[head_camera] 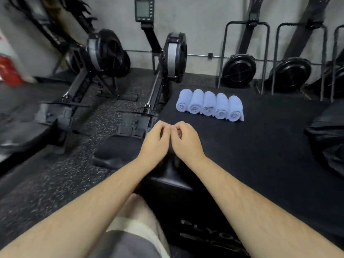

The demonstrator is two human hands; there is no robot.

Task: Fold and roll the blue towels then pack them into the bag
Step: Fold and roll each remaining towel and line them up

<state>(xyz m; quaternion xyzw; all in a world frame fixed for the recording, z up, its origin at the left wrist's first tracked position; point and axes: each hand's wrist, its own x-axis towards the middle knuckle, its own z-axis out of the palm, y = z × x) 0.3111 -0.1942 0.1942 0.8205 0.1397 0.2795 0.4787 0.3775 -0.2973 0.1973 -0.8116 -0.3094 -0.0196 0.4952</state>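
Fingers of both hands, left hand [154,144] and right hand [186,142], curl together holding nothing, while five rolled blue towels [210,106] lie beyond, nearer the right hand, long axes pointing away toward the surface's [260,146] far edge.

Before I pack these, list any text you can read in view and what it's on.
"PLYO": partial white lettering on the side of the black plyo box; the line beneath it is too blurred to read.
Monitor on the nearer rowing machine: screen and buttons too blurred to read.
Rolled blue towels: no label visible.
Black bag: no text visible.
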